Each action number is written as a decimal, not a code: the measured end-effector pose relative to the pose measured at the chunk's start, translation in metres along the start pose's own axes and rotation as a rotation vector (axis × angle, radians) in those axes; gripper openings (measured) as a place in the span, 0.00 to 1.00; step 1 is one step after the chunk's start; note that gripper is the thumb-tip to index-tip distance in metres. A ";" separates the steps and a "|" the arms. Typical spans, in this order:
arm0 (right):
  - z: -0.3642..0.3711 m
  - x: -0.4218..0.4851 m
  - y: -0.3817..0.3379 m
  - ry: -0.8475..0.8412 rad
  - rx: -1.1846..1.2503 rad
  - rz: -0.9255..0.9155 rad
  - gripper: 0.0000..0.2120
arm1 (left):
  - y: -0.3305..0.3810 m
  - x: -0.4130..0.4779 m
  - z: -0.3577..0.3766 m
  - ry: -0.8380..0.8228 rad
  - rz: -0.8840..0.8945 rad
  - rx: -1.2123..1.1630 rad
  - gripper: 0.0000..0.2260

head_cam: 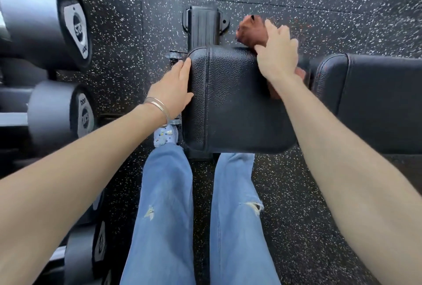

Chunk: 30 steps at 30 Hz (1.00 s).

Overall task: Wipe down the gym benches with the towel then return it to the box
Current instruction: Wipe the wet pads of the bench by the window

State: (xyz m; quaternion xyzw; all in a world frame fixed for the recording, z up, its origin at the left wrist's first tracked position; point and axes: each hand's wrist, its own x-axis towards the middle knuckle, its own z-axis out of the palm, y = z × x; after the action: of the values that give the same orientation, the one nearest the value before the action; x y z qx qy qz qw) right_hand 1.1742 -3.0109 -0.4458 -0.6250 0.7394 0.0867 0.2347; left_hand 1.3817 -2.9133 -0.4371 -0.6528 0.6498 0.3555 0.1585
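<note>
- The towel, reddish-brown and bunched, sits at the far right corner of the black seat pad. It spills over the far edge and shows again under the wrist, by the gap.
- The right hand lies on top of it, fingers bent over the cloth and pressing it onto the pad (the hand is slightly blurred, so the thumb is hard to read).
- The left hand holds nothing. Its straight fingers rest along the pad's left edge with the thumb on top, apparently steadying it.
- The bench's long axis runs left to right in view, and the back pad lies to the right, just across the gap from the towel.
- The right hand is much nearer that pad, so I judge the next stroke is its own, either back across the seat or rightward.
- Dumbbells are racked to the left, and the box is out of view.
</note>
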 end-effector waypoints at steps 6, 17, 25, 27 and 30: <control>0.034 -0.047 -0.060 0.074 -0.024 -0.388 0.20 | -0.031 -0.024 0.009 -0.053 0.037 0.070 0.29; 0.063 -0.158 -0.003 0.040 -0.162 -0.575 0.23 | -0.048 -0.019 -0.017 0.082 0.085 0.081 0.24; 0.040 -0.071 -0.050 0.189 -0.065 -0.244 0.21 | -0.044 -0.010 -0.014 0.079 0.052 0.072 0.23; 0.052 -0.106 -0.036 0.144 -0.102 -0.349 0.22 | -0.041 -0.009 -0.012 0.073 0.069 0.068 0.23; 0.070 -0.172 0.008 0.059 -0.103 -0.569 0.24 | -0.031 -0.006 -0.011 0.083 0.094 0.042 0.23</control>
State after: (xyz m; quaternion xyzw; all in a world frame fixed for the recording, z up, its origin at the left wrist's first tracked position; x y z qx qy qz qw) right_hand 1.2017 -2.8274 -0.4302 -0.8205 0.5356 0.0368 0.1961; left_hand 1.4152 -2.9132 -0.4330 -0.6321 0.6932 0.3215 0.1284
